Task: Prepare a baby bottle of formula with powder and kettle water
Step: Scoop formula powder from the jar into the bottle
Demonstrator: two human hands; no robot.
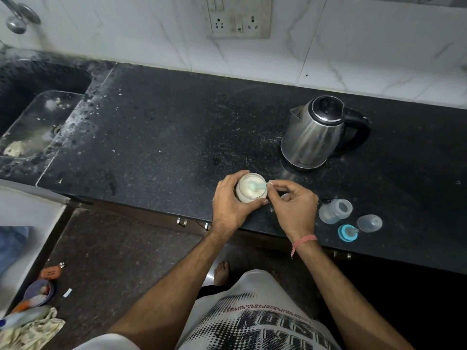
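Head view, looking down at a black counter (pixel 177 127). Small open jar (pixel 251 189) of white powder near the front edge, held by the left hand (pixel 228 207), fingers and thumb curled round its sides. Little blue-green scoop (pixel 255 186) lying in the powder, its handle sticking out over the right rim. Right hand (pixel 294 207) just beside the jar, thumb and first finger pinching the end of that handle, the other fingers loosely bent. Pink thread (pixel 303 241) round the right wrist.

Clear baby bottle (pixel 334 210) with no top, on the counter just right of the right hand. Blue ring with teat (pixel 348 232) close in front of it, and a clear cap (pixel 369 223) beside that, none of them touching. Shiny steel kettle (pixel 317 131) with a black handle farther back, lid closed, standing well behind the bottle.

Dark sink (pixel 32 107) at the far left, with a tap (pixel 19 17) above it. White wall socket (pixel 238 17) on the tiles behind. Bare foot (pixel 222 272) on the floor below.
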